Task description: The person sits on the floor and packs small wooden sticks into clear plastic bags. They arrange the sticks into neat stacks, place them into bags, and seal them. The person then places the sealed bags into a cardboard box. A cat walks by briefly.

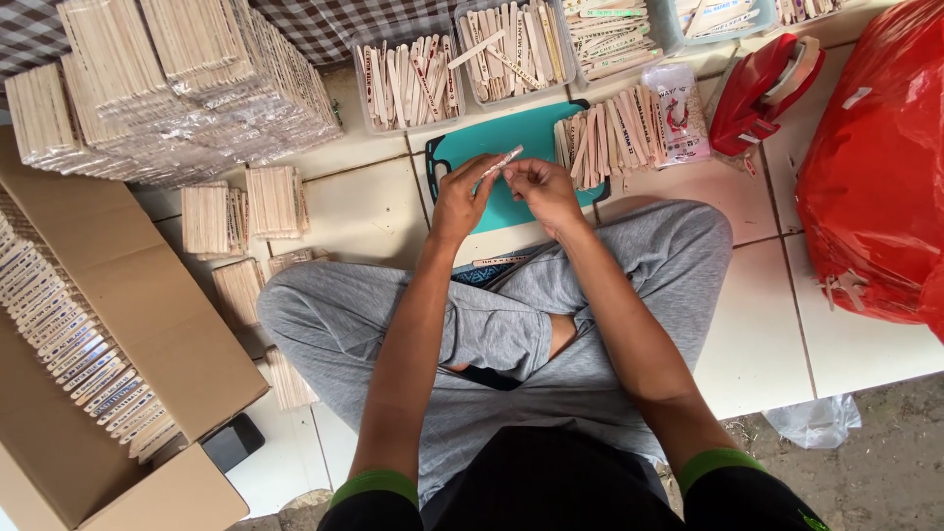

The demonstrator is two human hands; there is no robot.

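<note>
I sit cross-legged on a tiled floor. My left hand (pixel 462 197) and my right hand (pixel 544 187) meet above a teal cutting board (pixel 521 133). Between their fingertips they hold a thin wooden stick in a clear sleeve (pixel 502 160), tilted up to the right. A pile of loose printed wooden sticks (pixel 602 138) lies on the board's right side, beside a small clear packet (pixel 678 113).
Clear tubs of sticks (pixel 408 84) stand beyond the board. Wrapped stick bundles (pixel 177 79) are stacked at upper left, smaller bundles (pixel 241 211) on the floor. An open cardboard box (pixel 88 324) sits at left. A red tape dispenser (pixel 757 88) and red plastic bag (pixel 875 167) are at right.
</note>
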